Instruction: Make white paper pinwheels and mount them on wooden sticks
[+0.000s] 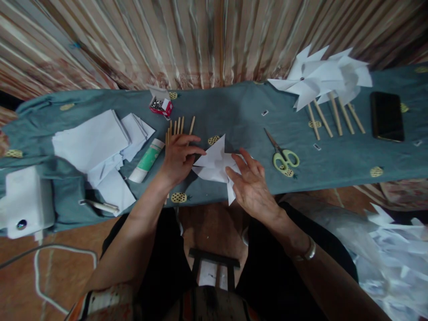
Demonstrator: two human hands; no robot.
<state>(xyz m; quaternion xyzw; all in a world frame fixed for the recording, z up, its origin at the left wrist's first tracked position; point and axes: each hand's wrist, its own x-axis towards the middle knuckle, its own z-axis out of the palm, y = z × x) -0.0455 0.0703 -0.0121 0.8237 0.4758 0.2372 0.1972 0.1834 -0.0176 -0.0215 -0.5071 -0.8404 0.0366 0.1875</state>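
Note:
A white folded paper pinwheel [214, 165] without a stick lies near the table's front edge, between my hands. My left hand [179, 158] is at its left side, fingers stretched out and apart, a fingertip at the paper's edge. My right hand [249, 178] rests spread over the right blades, its thumb and fingertips touching the paper. Several thin wooden sticks [179, 125] lie just beyond my left hand, partly covered by it. Left of that hand is a white and green glue stick [147, 160]. Green-handled scissors [282, 156] lie to the right of my right hand.
A red box of small metal pins [161, 106] stands open at the back. White paper sheets [92, 140] are stacked left, near a white device [28, 203]. Finished pinwheels on sticks [321, 78] and a black phone [387, 117] lie right. A bag of pinwheels [394, 263] is below.

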